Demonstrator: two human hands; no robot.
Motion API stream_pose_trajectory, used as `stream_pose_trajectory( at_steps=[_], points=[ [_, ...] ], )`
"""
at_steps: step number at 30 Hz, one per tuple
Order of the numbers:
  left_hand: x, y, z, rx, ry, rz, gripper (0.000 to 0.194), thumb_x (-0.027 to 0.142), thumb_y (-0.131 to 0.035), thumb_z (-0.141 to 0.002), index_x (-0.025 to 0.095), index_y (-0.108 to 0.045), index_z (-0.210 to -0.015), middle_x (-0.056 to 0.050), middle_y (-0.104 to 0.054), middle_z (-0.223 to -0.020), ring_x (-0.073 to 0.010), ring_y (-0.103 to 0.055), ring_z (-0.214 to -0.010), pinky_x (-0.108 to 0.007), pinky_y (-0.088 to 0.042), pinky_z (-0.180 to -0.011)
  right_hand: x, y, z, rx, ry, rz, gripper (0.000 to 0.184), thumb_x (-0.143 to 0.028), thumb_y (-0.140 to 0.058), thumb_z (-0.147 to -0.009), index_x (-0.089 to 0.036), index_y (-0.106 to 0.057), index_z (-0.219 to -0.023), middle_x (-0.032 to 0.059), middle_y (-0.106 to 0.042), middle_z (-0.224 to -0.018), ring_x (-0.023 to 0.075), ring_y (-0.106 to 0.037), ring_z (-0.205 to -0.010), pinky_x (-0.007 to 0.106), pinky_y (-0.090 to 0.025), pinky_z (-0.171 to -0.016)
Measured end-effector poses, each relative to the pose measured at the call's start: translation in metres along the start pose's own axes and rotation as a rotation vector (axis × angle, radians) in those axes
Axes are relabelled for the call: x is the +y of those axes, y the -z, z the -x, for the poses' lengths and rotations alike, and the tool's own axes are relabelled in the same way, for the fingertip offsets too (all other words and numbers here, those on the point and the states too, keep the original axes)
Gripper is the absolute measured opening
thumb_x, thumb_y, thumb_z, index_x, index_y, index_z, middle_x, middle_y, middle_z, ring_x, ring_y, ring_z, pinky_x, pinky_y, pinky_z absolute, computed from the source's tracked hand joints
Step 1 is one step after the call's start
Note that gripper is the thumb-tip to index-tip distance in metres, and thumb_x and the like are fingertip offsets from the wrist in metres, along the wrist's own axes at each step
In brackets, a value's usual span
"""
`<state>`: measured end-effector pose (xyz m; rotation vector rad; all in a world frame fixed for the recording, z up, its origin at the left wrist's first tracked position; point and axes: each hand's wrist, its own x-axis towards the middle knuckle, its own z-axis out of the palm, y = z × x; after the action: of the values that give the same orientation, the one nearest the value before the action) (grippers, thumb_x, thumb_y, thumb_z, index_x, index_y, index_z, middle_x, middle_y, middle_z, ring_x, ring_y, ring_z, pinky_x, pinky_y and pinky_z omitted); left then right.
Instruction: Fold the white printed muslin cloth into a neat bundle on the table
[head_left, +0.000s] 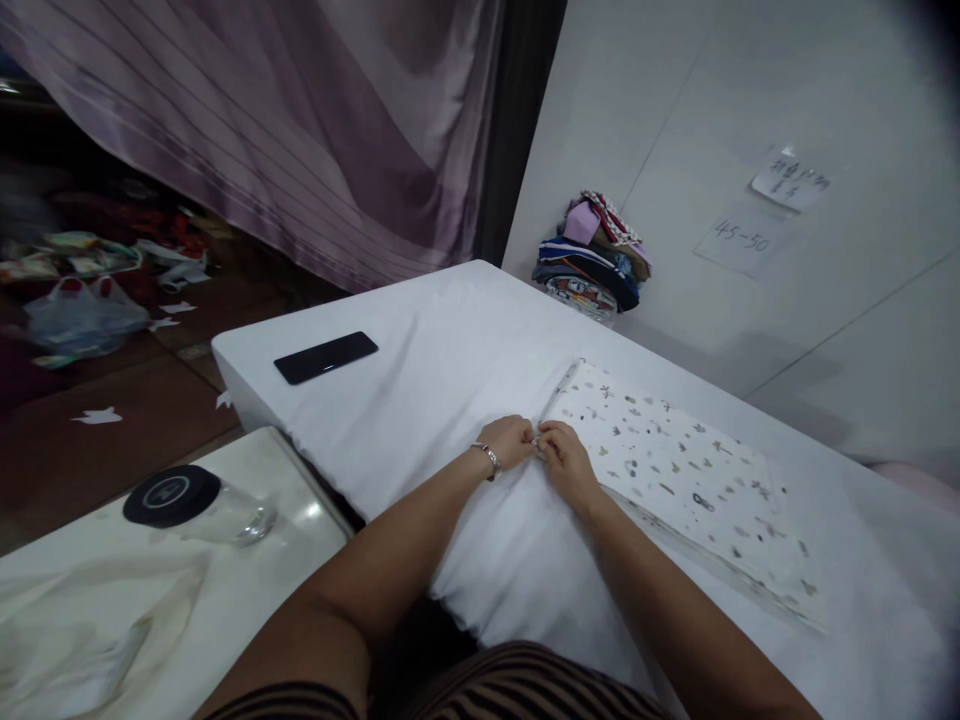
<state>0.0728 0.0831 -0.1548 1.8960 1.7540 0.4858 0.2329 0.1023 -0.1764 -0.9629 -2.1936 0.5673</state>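
A folded white cloth with small printed motifs (675, 470) lies flat on the white-covered table (450, 370). My left hand (508, 441), with a bracelet at the wrist, and my right hand (564, 460) meet at the cloth's near left edge. Both have their fingers curled and pinched on that edge, knuckles touching. My forearms reach in from the bottom of the view.
A black phone (326, 357) lies at the table's left end. A stack of folded clothes (594, 258) sits against the wall at the back. A lower side table (247, 560) at the left carries a glass jar with a black lid (196, 503). Bags and scraps litter the floor (82, 310).
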Motion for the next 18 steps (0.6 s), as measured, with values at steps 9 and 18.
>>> stream_pose_trajectory(
  at_steps=[9,18],
  points=[
    [0.005,0.001,0.002,0.049,-0.004,-0.008,0.012,0.026,-0.056,-0.075,0.023,-0.065,-0.081,-0.001,-0.065,-0.092,-0.0167,-0.059,-0.086,-0.026,-0.044,-0.071,-0.004,0.015,0.011,-0.061,0.089,0.265,0.022,-0.026,-0.052,-0.085,-0.021,-0.057,-0.106,0.0098,-0.059,-0.109,0.0241,-0.050,-0.102,0.041,-0.041,-0.089],
    [-0.001,0.003,-0.003,0.038,0.004,0.077,0.016,0.026,-0.058,-0.070,0.023,-0.069,-0.080,0.001,-0.069,-0.084,-0.0154,-0.061,-0.080,-0.023,-0.045,-0.068,-0.013,0.006,0.009,-0.123,0.094,0.578,0.016,-0.026,-0.048,-0.088,-0.018,-0.060,-0.094,0.0101,-0.058,-0.092,0.0236,-0.049,-0.084,0.036,-0.039,-0.072]
  ],
)
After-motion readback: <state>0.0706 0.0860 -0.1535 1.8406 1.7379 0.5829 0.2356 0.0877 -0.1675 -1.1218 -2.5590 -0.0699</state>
